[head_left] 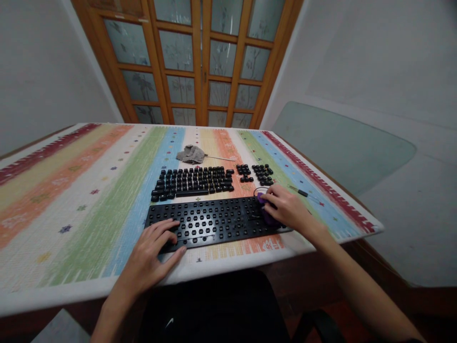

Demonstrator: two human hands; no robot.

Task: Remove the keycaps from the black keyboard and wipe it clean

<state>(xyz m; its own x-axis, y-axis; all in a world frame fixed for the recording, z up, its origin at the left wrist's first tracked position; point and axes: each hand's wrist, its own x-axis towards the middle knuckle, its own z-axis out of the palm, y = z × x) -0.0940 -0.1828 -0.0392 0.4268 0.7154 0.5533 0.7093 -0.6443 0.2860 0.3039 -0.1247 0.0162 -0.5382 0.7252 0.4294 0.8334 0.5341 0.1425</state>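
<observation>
A black keyboard [200, 226] with its keycaps off lies along the table's front edge, bare switch posts showing in rows. My left hand [153, 247] rests on its left end, fingers apart over the posts and thumb near the front edge. At the right end, my right hand [285, 205] is closed on a purple cloth [268, 216] that lies against the keyboard. Part of that end is hidden under the hand and cloth. Just behind, loose black keycaps [194, 181] are laid out in keyboard order, with smaller groups of keycaps [262, 174] to the right.
A crumpled grey cloth [192, 155] and a thin rod [221, 158] lie behind the keycaps. Right of my right hand is a small tool with a black part [303, 193]. The table wears a striped cloth [89, 209]. Wooden glazed doors [196, 66] stand beyond.
</observation>
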